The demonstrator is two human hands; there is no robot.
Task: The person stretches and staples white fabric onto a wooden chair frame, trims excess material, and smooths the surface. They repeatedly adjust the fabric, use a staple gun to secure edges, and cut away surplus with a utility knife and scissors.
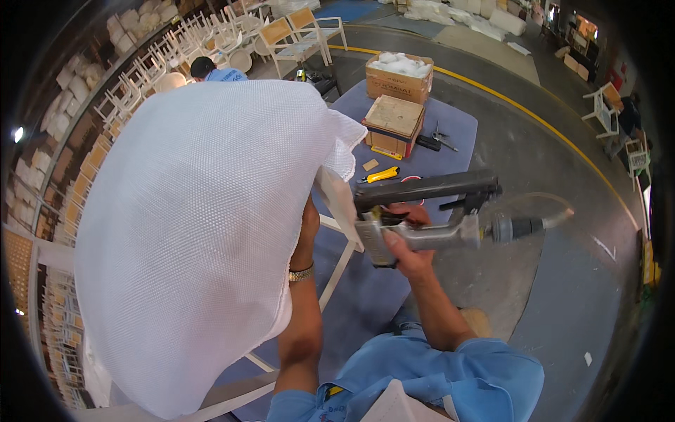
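Observation:
A large curved chair part covered in white woven fabric fills the left side. My left hand reaches up behind its right edge, with a metal watch at the wrist; the fingers are hidden, so I cannot tell how they lie. My right hand is closed round a pneumatic staple gun, with an air hose running off its right end. The gun's nose is beside a pale chair frame piece below the fabric's loose edge. Whether they touch is unclear.
The blue-grey tabletop carries a box of white stuffing, a smaller carton, a yellow-handled cutter and a black-handled tool. Behind the fabric, another person is partly visible. Stacked chair frames stand at the far left.

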